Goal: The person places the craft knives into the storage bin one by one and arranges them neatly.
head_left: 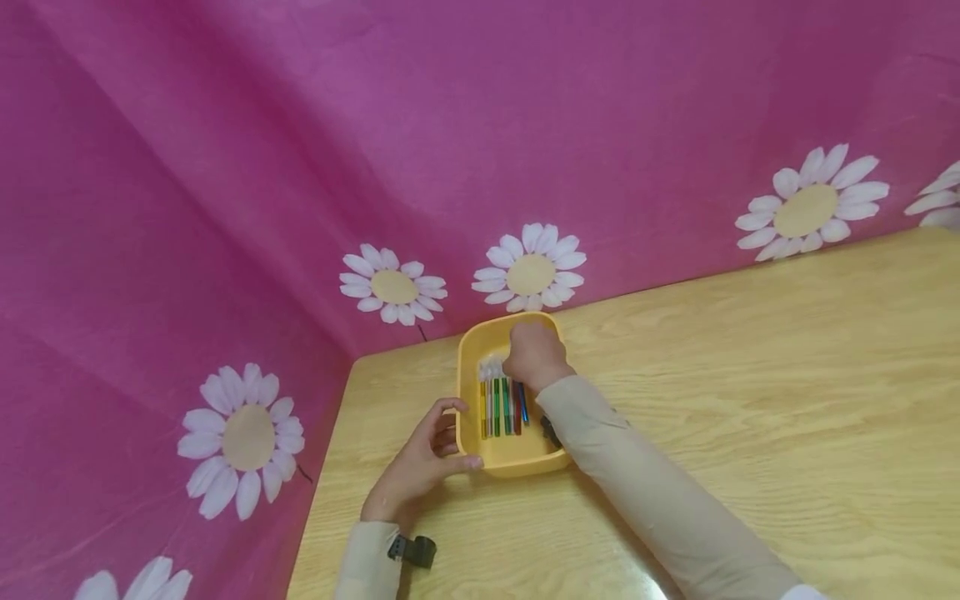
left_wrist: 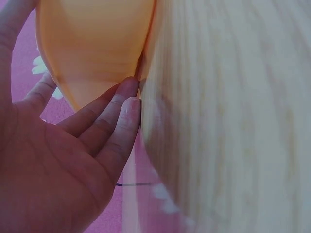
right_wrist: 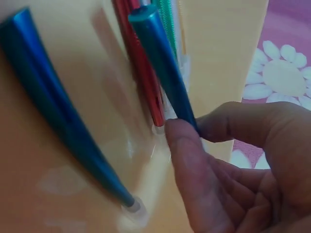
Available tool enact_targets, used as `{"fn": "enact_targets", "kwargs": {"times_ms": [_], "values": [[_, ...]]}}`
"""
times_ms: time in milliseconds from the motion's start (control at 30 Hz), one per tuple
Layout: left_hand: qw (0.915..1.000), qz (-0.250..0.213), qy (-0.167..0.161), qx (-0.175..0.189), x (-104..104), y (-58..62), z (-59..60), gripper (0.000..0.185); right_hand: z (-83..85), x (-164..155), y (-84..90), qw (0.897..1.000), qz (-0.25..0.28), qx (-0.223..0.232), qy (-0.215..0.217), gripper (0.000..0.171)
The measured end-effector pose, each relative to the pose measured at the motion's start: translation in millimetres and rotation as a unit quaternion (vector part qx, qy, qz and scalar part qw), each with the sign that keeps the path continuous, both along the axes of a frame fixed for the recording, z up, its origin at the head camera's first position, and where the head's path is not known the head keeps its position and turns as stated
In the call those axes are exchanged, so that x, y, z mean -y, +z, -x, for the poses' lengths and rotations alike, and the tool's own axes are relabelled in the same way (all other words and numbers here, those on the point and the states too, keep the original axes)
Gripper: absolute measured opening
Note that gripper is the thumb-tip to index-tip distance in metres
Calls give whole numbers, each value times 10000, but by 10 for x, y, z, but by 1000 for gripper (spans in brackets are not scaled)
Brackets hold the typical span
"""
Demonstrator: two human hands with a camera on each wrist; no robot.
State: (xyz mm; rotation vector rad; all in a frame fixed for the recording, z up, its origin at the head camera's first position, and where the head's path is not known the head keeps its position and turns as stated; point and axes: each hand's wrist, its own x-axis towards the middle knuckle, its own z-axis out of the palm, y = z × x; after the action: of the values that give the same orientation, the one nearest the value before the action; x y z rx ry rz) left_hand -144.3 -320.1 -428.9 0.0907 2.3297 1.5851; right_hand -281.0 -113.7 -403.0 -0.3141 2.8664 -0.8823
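Note:
A yellow plastic tray (head_left: 517, 465) stands on the table with a row of metallic pens inside, in yellow, pink, green, red and blue. My right hand (head_left: 537, 357) reaches over the tray's right side. Its thumb and forefinger pinch a blue pen (right_wrist: 163, 63) near its lower end in the right wrist view. Beside that is a red pen (right_wrist: 154, 104), and another blue pen (right_wrist: 68, 116) with a clear end lies nearer the camera. My left hand (head_left: 420, 458) rests at the tray's near left corner, its nearly straight fingers (left_wrist: 127, 114) touching the outer wall.
The wood-grain table (head_left: 750, 400) extends to the right. A magenta cloth (head_left: 600, 125) with white daisies hangs behind the tray and along the left side. A small black device (head_left: 412, 550) is on the left wrist.

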Motion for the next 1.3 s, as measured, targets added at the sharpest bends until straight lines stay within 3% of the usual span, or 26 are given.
{"fn": "enact_targets", "kwargs": {"times_ms": [233, 533, 733, 933, 1300], "values": [[9997, 108, -114, -168, 10, 12, 2, 70, -26, 18, 5, 9982, -486, -15, 353, 13], [9992, 177, -152, -316, 31, 35, 1, 69, -30, 60, 7, 9966, -708, 46, 425, 14], [9996, 72, -144, -221, 30, 3, 2, 68, -71, 38, 21, 9958, -772, -92, 488, 11], [9996, 48, -165, -210, 31, -24, -3, 70, -166, 17, 57, 9897, -1175, -363, 729, 8], [9999, 93, 72, -8, -5, -3, 0, 72, -232, -10, 126, 9825, -1747, -205, 607, 17]]}}
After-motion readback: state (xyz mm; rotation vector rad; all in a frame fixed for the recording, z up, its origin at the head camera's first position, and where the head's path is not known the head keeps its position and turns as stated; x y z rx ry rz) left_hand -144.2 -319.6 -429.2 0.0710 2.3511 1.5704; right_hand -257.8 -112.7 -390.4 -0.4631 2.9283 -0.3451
